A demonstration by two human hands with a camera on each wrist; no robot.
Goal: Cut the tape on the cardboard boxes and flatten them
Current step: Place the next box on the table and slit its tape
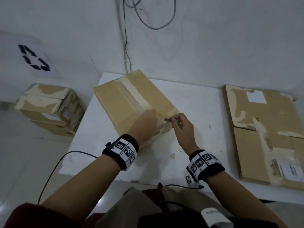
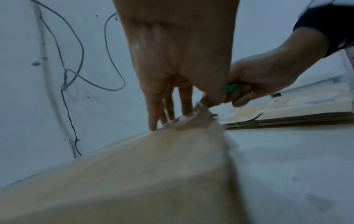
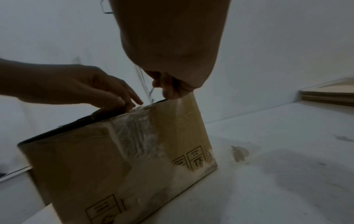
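Observation:
A taped cardboard box (image 1: 131, 99) lies at an angle on the white table (image 1: 197, 153). A strip of clear tape (image 1: 131, 94) runs along its top and down the near side (image 3: 134, 128). My left hand (image 1: 148, 119) presses straight fingers (image 2: 168, 109) onto the top of the box at its near edge. Beside it, my right hand (image 1: 181, 127) grips a green-handled cutter (image 1: 178, 124), its blade (image 1: 167, 120) at the top near edge by the tape. The cutter's green handle (image 2: 233, 87) also shows in the left wrist view. Where the blade tip meets the tape is hidden by the fingers.
A stack of flattened boxes (image 1: 263, 129) lies at the table's right end. Two closed boxes (image 1: 49, 109) are stacked on the floor to the left. Cables (image 1: 126, 46) hang on the wall behind. A sheet with a recycling symbol (image 1: 34, 60) is on the left wall.

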